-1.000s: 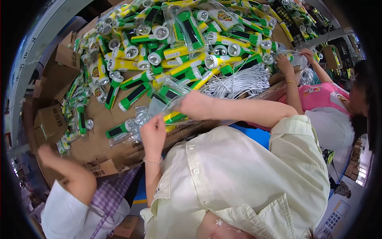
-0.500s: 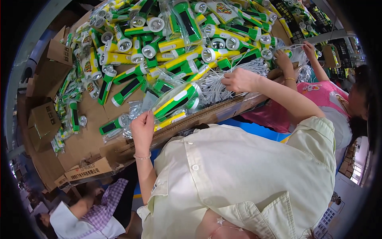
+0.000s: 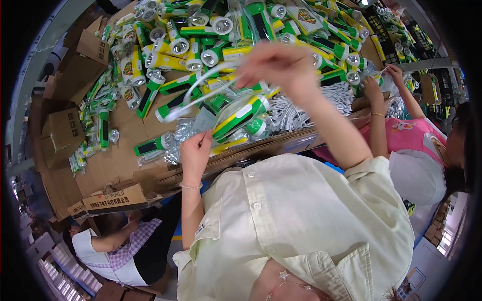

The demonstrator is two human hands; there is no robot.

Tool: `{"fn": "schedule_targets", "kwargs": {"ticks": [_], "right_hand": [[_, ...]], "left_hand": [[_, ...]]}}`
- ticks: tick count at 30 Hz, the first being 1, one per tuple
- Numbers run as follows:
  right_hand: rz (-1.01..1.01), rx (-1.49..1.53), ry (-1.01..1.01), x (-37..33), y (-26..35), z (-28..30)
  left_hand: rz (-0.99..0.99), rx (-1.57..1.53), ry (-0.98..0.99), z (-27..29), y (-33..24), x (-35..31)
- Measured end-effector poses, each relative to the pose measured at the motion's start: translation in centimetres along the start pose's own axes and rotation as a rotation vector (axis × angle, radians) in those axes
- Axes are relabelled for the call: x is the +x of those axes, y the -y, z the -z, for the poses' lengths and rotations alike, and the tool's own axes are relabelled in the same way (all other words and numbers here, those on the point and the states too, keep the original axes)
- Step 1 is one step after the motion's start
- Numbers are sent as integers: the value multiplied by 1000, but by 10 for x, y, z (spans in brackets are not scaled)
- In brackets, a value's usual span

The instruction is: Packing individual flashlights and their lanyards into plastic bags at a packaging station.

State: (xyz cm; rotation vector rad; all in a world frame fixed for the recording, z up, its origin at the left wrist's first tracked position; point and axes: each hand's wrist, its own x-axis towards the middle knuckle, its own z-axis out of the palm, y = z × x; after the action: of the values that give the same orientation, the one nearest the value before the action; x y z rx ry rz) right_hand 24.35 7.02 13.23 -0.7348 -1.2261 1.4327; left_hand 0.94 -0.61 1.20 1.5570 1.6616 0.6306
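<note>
My left hand (image 3: 195, 154) pinches the edge of a clear plastic bag at the near rim of the carton. Inside that bag lies a green, yellow and white flashlight (image 3: 242, 118). Smeared by motion, my right hand (image 3: 281, 67) is raised over the pile with its fingers closed on a white cable (image 3: 193, 91). The cable trails to the left in a loop above the flashlights. Below my right forearm lies a heap of white cables (image 3: 307, 109) against the carton's near wall.
Many green and yellow flashlights (image 3: 178, 46), some bagged, fill the large carton. Open cardboard boxes (image 3: 80, 65) stand at its left. A co-worker in pink (image 3: 409, 131) reaches in at the right; another person (image 3: 118, 248) works at the lower left. Black crates (image 3: 427, 52) stand far right.
My right hand has lifted from the cable heap and swung up and left, drawing a white cable out. My left hand still pinches the bag. The whole view has shifted slightly.
</note>
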Motion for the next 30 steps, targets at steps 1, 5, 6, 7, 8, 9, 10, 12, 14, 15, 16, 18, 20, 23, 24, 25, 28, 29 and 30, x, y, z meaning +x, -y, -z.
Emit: {"fn": "schedule_targets", "kwargs": {"ticks": [1, 5, 6, 7, 8, 9, 10, 12, 14, 15, 16, 18, 20, 23, 24, 25, 28, 29, 30], "right_hand": [[-18, -26, 94, -5, -20, -11], [-336, 111, 245, -26, -121, -10], [-139, -286, 391, -25, -139, 4], [69, -681, 530, -22, -146, 14], [67, -680, 538, -19, -140, 18], [236, -1059, 609, -15, -129, 21], [413, -1439, 663, -14, -123, 23], [324, -1677, 667, -23, -120, 28], [68, -2032, 847, -33, -112, 15], [66, -2032, 846, -33, -113, 16], [40, -2042, 872, -32, -114, 18], [26, -2051, 915, -27, -105, 15], [-64, -2026, 786, -16, -75, 7], [47, -1659, 765, -7, -74, 0], [326, -1389, 690, -10, -97, 4], [324, -1391, 685, -15, -113, 6], [365, -1266, 645, -17, -129, 7], [353, -1293, 607, -18, -126, 5], [340, -1320, 567, -18, -124, 4]], "left_hand": [[-2, 4, -4, -1, 1, 2], [-142, -58, -40, -9, 11, 3], [-210, -109, -53, -8, 11, 3], [-202, -111, -61, -9, 12, 0], [-148, -68, -94, -10, 13, -2], [-98, -22, -130, -10, 14, -4], [-99, -20, -138, -9, 14, -5], [-79, -54, -156, -8, 12, -4], [-147, 9, -165, -13, 10, -2], [-213, 73, -178, -15, 9, -2], [-214, 73, -176, -13, 6, -1], [114, -259, -9, -6, -1, -3], [97, -404, 20, -8, 14, -6], [57, -544, 105, -5, 24, -8], [56, -511, 97, -7, 23, -6], [56, -478, 89, -8, 22, -4], [126, -403, 60, -5, 15, -4], [132, -403, 54, -5, 16, -5], [110, -395, 18, -5, 17, -6]]}}
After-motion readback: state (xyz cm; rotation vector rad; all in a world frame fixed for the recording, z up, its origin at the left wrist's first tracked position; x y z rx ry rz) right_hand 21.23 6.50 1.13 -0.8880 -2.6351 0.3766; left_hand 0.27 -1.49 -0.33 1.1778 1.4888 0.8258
